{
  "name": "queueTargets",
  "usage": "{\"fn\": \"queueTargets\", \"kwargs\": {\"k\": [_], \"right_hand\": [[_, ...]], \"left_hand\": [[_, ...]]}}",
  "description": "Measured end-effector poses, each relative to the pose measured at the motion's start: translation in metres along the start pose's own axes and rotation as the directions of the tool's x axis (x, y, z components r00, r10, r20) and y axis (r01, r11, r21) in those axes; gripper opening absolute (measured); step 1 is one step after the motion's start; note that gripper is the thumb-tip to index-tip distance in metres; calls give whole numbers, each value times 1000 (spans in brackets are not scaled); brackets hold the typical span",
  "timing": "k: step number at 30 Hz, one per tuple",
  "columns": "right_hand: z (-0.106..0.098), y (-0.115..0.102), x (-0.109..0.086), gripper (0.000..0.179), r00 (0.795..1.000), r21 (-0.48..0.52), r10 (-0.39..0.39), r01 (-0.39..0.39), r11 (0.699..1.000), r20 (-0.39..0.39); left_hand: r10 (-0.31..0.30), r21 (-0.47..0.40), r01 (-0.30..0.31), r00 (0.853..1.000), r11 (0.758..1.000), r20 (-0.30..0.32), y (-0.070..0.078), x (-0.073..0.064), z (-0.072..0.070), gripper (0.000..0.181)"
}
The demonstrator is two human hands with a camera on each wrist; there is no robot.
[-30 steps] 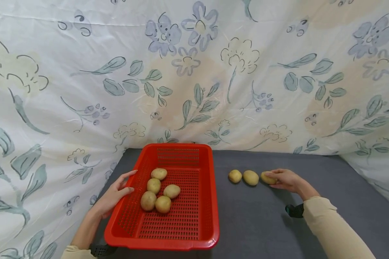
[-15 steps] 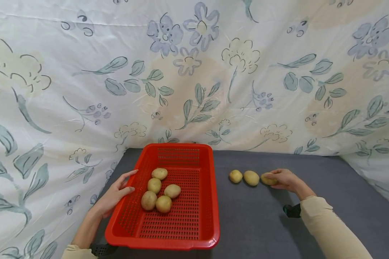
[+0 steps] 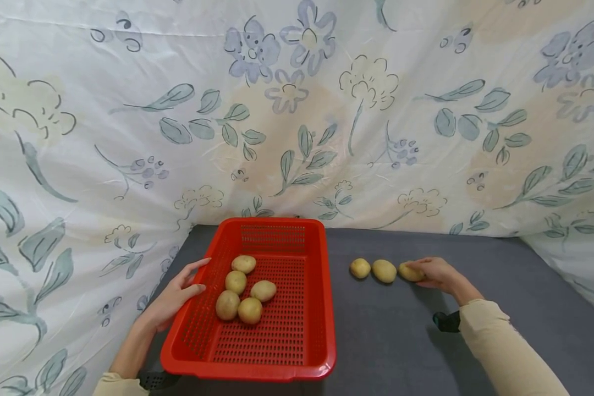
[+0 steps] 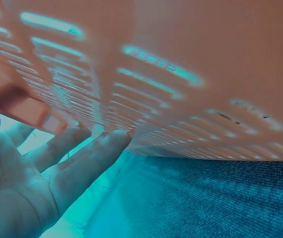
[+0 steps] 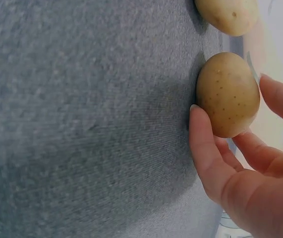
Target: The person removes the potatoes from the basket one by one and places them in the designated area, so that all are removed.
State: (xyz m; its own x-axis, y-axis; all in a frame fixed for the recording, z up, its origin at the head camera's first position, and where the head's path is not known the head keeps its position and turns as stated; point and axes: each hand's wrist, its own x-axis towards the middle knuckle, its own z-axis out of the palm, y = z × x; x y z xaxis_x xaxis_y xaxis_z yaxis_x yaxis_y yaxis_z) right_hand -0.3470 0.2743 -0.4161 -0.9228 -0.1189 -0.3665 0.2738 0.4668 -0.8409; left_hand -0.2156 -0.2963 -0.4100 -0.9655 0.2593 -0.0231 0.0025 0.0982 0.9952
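In the head view, my left hand (image 3: 175, 297) holds the left rim of the red plastic basket (image 3: 247, 371), with thumb and a finger over the edge. Other fingers (image 4: 94, 161) touch the slotted outer wall in the left wrist view. Several potatoes (image 3: 249, 311) lie in the basket's left half. At right, my right hand (image 3: 438, 275) is around a potato (image 5: 228, 94) that rests on the cloth. One digit lies against its near side in the right wrist view; another fingertip stands slightly off its far side. Fingers behind the potato are partly hidden.
Two more potatoes, a middle one (image 3: 384, 271) and a left one (image 3: 359, 268), stand in a row left of the right hand. Dark grey cloth (image 3: 376, 341) covers the table. A floral curtain (image 3: 366, 126) hangs behind and at the sides.
The right hand's fingers have shifted slightly on the potato, showing more of it than half a second ago. The potato, basket and left hand stay in place.
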Motion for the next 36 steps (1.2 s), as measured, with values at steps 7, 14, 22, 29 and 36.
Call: {"fn": "queueTargets", "kwargs": {"k": [7,14,22,29,36], "right_hand": [[-3,0,-2,69,1000,21,21,-21,1000,11],[-5,1,-4,71,999,55,37,-37,998,-2],[-3,4,-7,73,999,45,29,-28,999,-30],[-2,3,-6,74,999,42,33,-32,999,-26],[-3,1,-8,79,999,50,38,-37,998,-8]], "left_hand": [[-9,-3,9,1000,1000,-7,1,0,1,60],[-3,-7,3,1000,1000,-2,1,-1,1,60],[8,-3,-8,1000,1000,2,1,-1,2,60],[2,-3,-2,1000,1000,-3,0,-1,2,60],[4,-2,-4,1000,1000,-3,1,-1,2,60]]}}
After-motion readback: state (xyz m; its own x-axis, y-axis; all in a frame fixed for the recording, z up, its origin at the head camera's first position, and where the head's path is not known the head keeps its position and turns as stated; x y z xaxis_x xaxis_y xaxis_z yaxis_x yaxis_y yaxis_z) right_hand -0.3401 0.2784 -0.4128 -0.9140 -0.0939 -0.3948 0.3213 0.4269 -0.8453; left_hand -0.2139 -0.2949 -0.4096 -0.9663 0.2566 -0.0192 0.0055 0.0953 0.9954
